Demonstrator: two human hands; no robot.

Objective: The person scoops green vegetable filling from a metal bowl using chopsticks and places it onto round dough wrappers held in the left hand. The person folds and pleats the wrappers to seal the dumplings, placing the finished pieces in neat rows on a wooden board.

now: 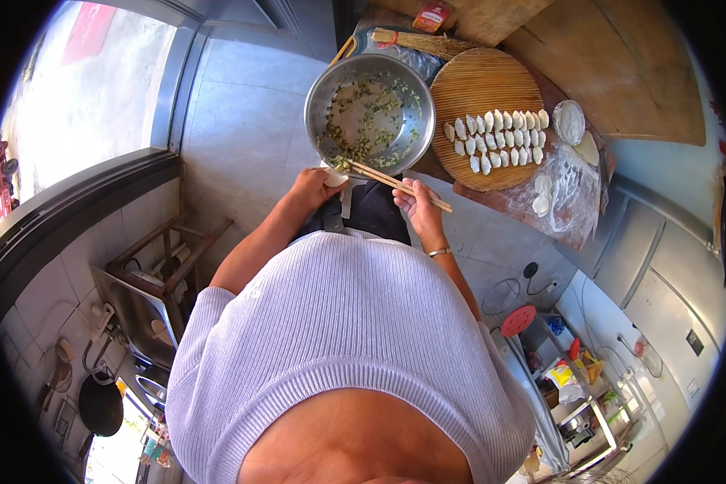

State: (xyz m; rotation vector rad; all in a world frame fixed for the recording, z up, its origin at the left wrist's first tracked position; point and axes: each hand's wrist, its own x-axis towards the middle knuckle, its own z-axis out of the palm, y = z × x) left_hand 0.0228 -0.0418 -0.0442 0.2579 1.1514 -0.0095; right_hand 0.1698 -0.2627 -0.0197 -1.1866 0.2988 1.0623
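In the head view, a pale, curved dough wrapper (335,178) was pinched by the left hand (309,191) beside a round, shiny metal bowl (311,103), and straight wooden chopsticks (383,178) were gripped by the right hand (423,206), their tips near the wrapper.

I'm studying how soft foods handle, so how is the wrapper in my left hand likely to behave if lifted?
The wrapper is probably floppy, as it looks like thin, pale dough. It is likely light, being small enough for your left hand alone. It might tear if poked, with the chopsticks' tips so close to it.
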